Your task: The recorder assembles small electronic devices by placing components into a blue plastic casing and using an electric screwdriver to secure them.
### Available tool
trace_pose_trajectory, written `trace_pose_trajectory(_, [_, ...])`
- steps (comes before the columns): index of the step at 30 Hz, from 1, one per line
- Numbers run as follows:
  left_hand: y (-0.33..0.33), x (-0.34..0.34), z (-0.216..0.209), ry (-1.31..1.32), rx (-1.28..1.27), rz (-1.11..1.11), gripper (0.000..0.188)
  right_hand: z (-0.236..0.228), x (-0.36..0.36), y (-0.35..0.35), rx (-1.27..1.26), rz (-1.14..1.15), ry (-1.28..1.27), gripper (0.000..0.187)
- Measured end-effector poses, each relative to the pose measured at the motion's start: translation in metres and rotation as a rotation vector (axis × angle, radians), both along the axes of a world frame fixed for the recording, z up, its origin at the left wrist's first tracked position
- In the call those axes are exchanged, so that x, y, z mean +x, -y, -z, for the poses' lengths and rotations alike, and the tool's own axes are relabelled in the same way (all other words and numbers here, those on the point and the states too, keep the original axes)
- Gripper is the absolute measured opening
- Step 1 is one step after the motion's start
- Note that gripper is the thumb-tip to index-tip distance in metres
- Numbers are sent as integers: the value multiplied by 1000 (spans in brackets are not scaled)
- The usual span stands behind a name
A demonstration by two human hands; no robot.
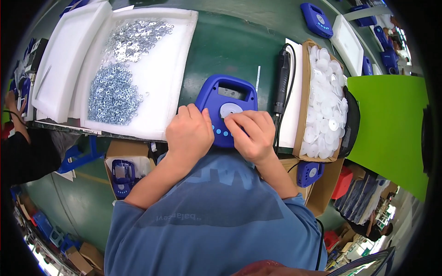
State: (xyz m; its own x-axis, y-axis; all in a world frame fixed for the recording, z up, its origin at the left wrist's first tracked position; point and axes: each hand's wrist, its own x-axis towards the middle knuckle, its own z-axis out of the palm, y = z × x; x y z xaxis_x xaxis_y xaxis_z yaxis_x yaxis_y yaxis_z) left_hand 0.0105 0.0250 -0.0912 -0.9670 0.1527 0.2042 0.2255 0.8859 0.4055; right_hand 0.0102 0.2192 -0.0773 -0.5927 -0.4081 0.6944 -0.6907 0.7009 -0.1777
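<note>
Blue housing [208, 99]: slotted end pointing away, long axis near-to-far
Left fingers [191, 110]: curled at its left side, grip unclear
Right fingers [240, 121]: bunched at white disc [229, 109], cannot tell if grasping

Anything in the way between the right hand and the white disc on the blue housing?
Nothing visible: the right hand is at the lower edge of the white disc on the blue housing. The black corded tool lies off to the right.
</note>
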Motion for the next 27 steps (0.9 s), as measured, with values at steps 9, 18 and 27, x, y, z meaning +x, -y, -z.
trace_pose_trajectory(9, [-3,-3,1,-10,-19,-51,23,-1,5,4,76,-29,159,27])
trace_pose_trajectory(18, [7,12,-16,-142,-136,45,36,-1,-2,-17,65,124,327,40])
trace_pose_trajectory(27, [8,13,-5,-144,93,355,50,5,-3,-16,61,149,411,44])
